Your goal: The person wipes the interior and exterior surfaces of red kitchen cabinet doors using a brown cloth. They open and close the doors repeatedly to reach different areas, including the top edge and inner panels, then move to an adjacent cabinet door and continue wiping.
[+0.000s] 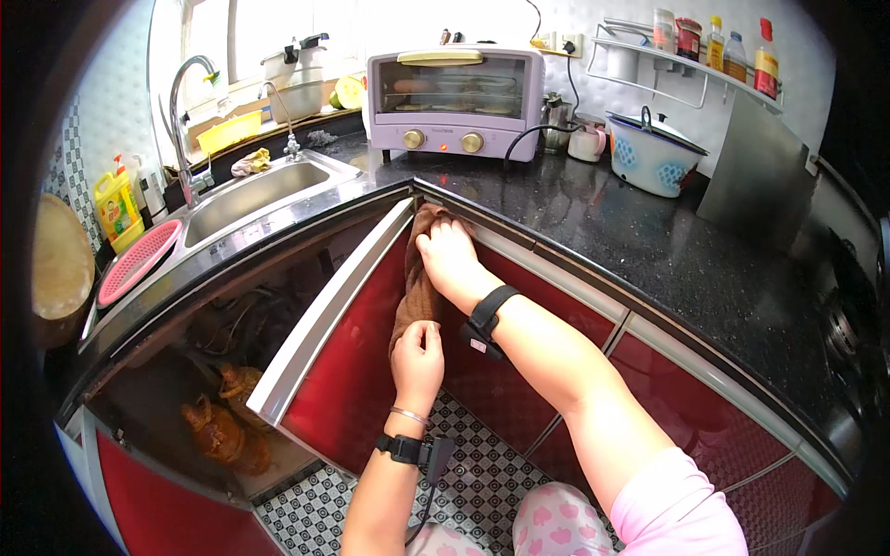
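My right hand (448, 254) presses a brown cloth (421, 278) at the inner corner, where the red cabinet door (348, 354) meets the neighbouring cabinet front. Lower down, my left hand (417, 354) holds the hanging part of the same cloth between thumb and fingers. The door stands open, its pale metal edge strip (334, 306) slanting down to the left. Part of the cloth is hidden behind my hands and wrists.
Behind the open door, orange-brown bottles (222, 434) stand in the base cabinet. Above are a black countertop (591, 215), a steel sink (257, 191), a lilac toaster oven (455, 104) and an enamel pot (653, 156). Red cabinet fronts (674, 375) run along the right.
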Motion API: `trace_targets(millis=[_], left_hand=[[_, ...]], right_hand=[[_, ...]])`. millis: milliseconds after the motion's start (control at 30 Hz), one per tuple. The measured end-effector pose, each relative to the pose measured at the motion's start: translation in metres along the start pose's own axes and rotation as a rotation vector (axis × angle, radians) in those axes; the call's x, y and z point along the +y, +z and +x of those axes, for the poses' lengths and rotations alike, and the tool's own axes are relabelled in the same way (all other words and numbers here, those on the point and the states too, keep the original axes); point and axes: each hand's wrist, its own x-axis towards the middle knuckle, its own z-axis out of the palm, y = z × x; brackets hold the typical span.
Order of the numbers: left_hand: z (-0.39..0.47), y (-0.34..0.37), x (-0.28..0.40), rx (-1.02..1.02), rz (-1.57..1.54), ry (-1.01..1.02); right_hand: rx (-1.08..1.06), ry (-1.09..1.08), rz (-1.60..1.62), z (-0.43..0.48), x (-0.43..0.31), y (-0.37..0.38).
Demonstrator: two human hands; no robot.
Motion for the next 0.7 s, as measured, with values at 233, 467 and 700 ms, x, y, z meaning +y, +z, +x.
trace_targets(millis=[233, 467, 700], left_hand=[[-0.028, -0.010, -0.002, -0.113, 0.019, 0.029], [-0.054, 0.020, 0.019, -0.253, -0.130, 0.186], [-0.076, 0.049, 0.049, -0.437, -0.213, 0.392]], right_hand=[[0.038, 0.093, -0.209, -0.062, 0.001, -0.047], [0.028, 0.174, -0.131, -0.169, 0.028, -0.149], [-0.022, 0.277, -0.196, -0.227, 0.033, -0.222]])
